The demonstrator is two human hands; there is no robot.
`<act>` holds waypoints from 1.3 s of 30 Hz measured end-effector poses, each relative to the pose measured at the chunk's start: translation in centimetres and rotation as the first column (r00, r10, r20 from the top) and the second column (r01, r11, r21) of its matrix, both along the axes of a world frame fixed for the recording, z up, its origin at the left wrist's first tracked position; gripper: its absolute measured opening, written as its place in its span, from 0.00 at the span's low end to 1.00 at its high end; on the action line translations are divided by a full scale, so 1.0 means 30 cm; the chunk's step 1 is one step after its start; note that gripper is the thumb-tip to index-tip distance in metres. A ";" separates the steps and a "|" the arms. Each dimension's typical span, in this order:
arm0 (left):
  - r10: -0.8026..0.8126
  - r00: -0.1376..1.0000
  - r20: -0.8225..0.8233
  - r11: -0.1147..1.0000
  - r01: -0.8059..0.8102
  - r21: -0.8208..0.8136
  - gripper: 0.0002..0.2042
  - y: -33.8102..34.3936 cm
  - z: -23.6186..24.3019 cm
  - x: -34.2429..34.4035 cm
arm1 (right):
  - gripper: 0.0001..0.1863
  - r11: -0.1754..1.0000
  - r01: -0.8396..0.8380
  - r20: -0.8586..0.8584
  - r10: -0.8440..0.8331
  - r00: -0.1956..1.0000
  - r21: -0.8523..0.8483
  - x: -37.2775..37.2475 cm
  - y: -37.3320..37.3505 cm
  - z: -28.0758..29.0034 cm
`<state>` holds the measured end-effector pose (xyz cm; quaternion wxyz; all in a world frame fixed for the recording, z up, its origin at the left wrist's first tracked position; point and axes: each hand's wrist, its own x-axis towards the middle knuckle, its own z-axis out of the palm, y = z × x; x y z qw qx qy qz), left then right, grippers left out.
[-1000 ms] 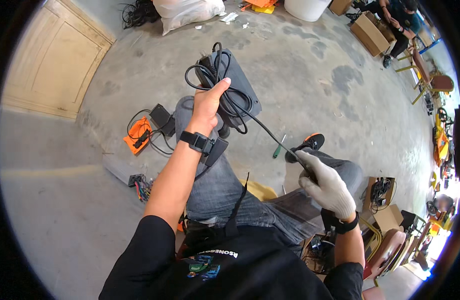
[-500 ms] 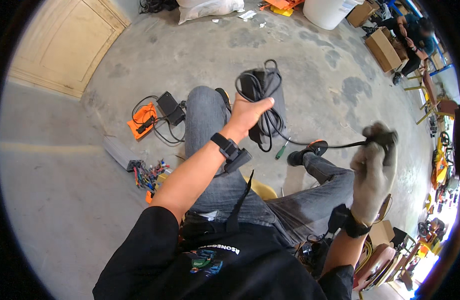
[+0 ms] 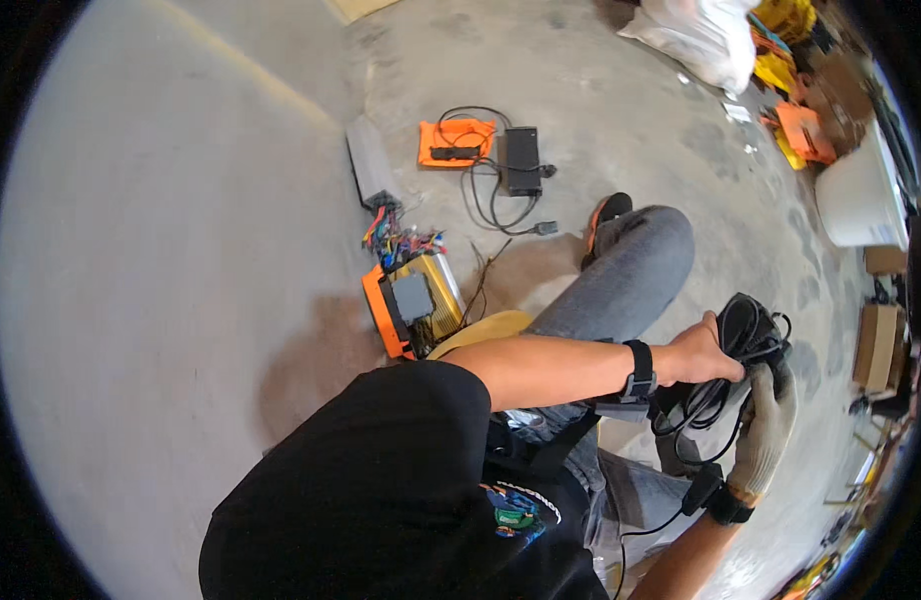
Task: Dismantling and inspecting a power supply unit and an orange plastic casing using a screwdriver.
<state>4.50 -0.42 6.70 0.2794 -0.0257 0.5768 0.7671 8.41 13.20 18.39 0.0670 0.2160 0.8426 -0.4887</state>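
A black power adapter with its cable looped around it is in front of me at the right. My bare left hand grips it from the left, with the thumb over the loops. From below, my right hand, in a pale work glove with dark fingertips, closes on the cable at the near side of the bundle. The bundle partly hides the fingertips of both hands. Some cable loops hang down between my wrists.
On the floor lie another black adapter with its cord, an orange piece, a grey box trailing coloured wires, and a gold-and-orange unit. A white bucket and white sack stand far right.
My view has swung left. My right hand, earlier held apart with the cable's end stretched out, has come in to the adapter. My left hand still grips the bundle.
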 end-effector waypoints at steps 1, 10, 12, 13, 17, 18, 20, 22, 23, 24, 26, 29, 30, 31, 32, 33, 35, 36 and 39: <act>-0.024 1.000 0.003 0.999 0.024 0.022 0.38 -0.010 0.010 -0.004 | 0.19 0.998 -0.041 -0.019 0.040 0.999 -0.036 -0.006 -0.005 0.005; 0.023 1.000 -0.004 0.983 -0.022 0.180 0.41 -0.008 0.003 0.003 | 0.17 0.994 -0.107 -0.102 0.103 0.989 -0.034 -0.017 -0.030 0.026; 0.063 0.996 -0.058 0.975 -0.049 0.219 0.41 0.002 -0.012 0.001 | 0.17 0.989 -0.149 -0.113 0.146 0.983 -0.019 -0.021 -0.023 0.034; 0.085 0.991 -0.101 0.958 -0.053 0.283 0.41 0.007 -0.021 -0.001 | 0.17 0.986 -0.166 -0.131 0.165 0.977 0.005 -0.023 -0.018 0.035; 0.140 0.952 -0.270 0.940 -0.043 0.337 0.41 -0.007 -0.043 -0.029 | 0.22 0.960 -0.235 -0.066 0.247 0.967 0.153 -0.046 -0.003 0.056; 0.127 0.955 -0.268 0.957 -0.046 0.288 0.42 -0.015 -0.040 -0.041 | 0.23 0.948 -0.265 -0.027 0.274 0.961 0.175 -0.057 -0.005 0.061; 0.147 0.930 -0.338 0.967 -0.062 0.248 0.43 -0.036 -0.024 -0.058 | 0.24 0.936 -0.321 0.021 0.321 0.947 0.143 -0.069 -0.011 0.083; 0.150 0.927 -0.343 0.970 -0.071 0.231 0.41 -0.069 0.002 -0.071 | 0.24 0.922 -0.347 -0.041 0.359 0.933 0.169 -0.082 -0.037 0.096; 0.128 0.937 -0.325 0.963 -0.039 0.268 0.41 -0.088 0.017 -0.078 | 0.24 0.923 -0.344 -0.047 0.357 0.933 0.172 -0.086 -0.055 0.104; 0.187 0.907 -0.376 0.953 -0.074 0.295 0.42 -0.105 0.031 -0.085 | 0.24 0.929 -0.349 -0.086 0.360 0.929 0.120 -0.088 -0.077 0.105; 0.214 0.899 -0.382 0.953 -0.107 0.282 0.45 -0.154 0.054 -0.106 | 0.24 0.931 -0.359 -0.124 0.365 0.923 0.068 -0.111 -0.130 0.113; 0.211 0.885 -0.414 0.971 -0.139 0.197 0.44 -0.241 0.073 -0.149 | 0.24 0.890 -0.431 -0.175 0.453 0.875 0.148 -0.160 -0.219 0.139; 0.238 0.836 -0.494 0.971 -0.187 0.151 0.44 -0.269 0.080 -0.171 | 0.23 0.897 -0.428 -0.165 0.441 0.882 0.109 -0.180 -0.250 0.147; 0.275 0.815 -0.511 0.944 -0.128 0.304 0.45 -0.303 0.085 -0.191 | 0.23 0.894 -0.436 -0.155 0.447 0.881 0.102 -0.197 -0.282 0.150; 0.282 0.809 -0.515 0.924 -0.086 0.373 0.45 -0.336 0.091 -0.209 | 0.23 0.869 -0.466 -0.201 0.492 0.847 0.165 -0.210 -0.314 0.149; 0.286 0.822 -0.492 0.896 -0.047 0.441 0.44 -0.370 0.093 -0.214 | 0.23 0.836 -0.484 -0.237 0.541 0.807 0.260 -0.217 -0.344 0.146; 0.392 0.754 -0.527 0.920 -0.322 0.224 0.34 -0.451 0.082 -0.195 | 0.24 0.821 -0.533 -0.252 0.570 0.782 0.206 -0.233 -0.401 0.127; 0.402 0.765 -0.503 0.915 -0.312 0.258 0.34 -0.494 0.080 -0.199 | 0.23 0.824 -0.548 -0.242 0.566 0.788 0.142 -0.243 -0.423 0.122; 0.262 0.729 -0.632 0.965 -0.178 0.194 0.27 -0.643 0.074 -0.259 | 0.22 0.759 -0.555 -0.256 0.643 0.722 0.342 -0.298 -0.497 0.065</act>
